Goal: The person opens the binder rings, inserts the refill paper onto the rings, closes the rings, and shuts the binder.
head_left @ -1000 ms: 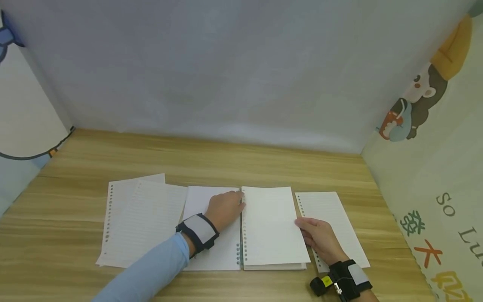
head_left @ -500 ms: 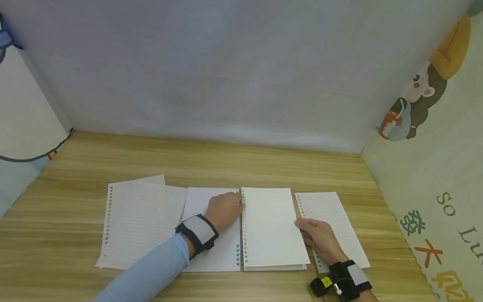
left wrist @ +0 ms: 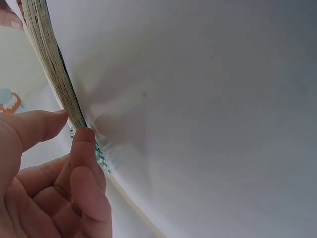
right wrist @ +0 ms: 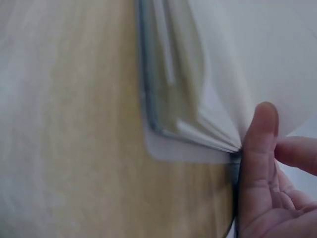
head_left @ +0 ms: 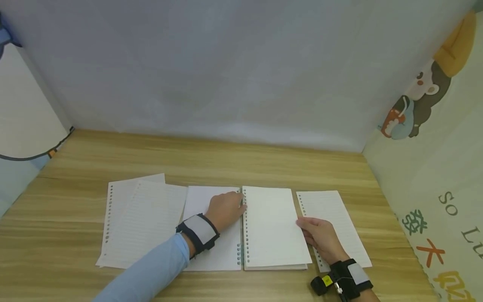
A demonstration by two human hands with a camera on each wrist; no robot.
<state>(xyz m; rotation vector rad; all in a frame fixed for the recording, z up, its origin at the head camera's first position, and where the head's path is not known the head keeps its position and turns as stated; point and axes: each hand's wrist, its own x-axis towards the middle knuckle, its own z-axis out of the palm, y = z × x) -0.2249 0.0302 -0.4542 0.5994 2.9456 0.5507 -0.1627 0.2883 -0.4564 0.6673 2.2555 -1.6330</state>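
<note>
The left hand [head_left: 224, 209] has its thumb and finger clamped on the binding edge of the open white notebook with green rings [head_left: 222, 258], close to its far end; the right hand [head_left: 320, 237] pinches the right edge of the blank white punched sheet [head_left: 273, 226], which lies over the notebook's right half; beneath the right hand lies a white lined punched sheet [head_left: 339, 226], apart from the notebook; to the notebook's left, two overlapping white punched sheets [head_left: 154, 230] lie fanned; all rest on the pale wood-grain worktop [head_left: 211, 157].
</note>
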